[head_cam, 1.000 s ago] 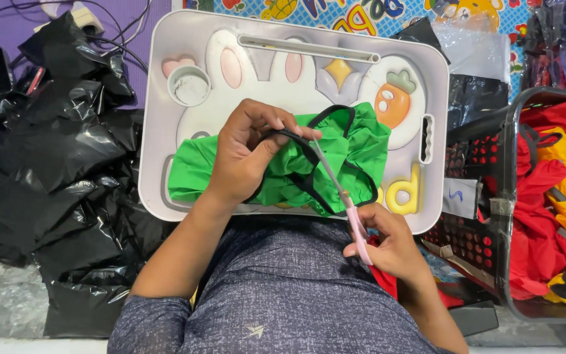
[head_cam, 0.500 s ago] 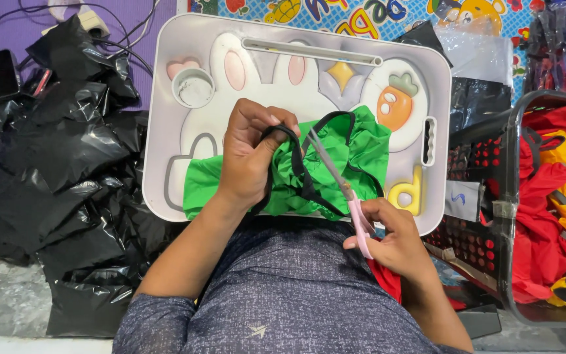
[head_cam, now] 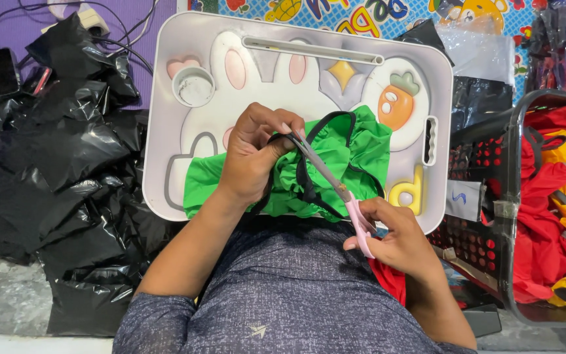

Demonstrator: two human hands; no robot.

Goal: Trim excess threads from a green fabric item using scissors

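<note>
Both my hands work one green garment (head_cam: 355, 154) on the lap tray (head_cam: 165, 118).
My left hand (head_cam: 253, 157) pinches its black trim (head_cam: 299, 174); my right hand (head_cam: 394, 239) grips pink scissors (head_cam: 335, 187), blade tips touching the trim beside my left fingertips.

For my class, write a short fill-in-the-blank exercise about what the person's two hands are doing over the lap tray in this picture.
1. The right hand holds a pair of scissors with ____ handles.
2. The left hand pinches the black trim of a bunched ____ garment.
3. The garment lies on a white tray decorated with a rabbit shape and an orange ____.
4. Crumpled ____ plastic bags lie at the left of the tray.

Missing words: pink; green; carrot; black
</note>
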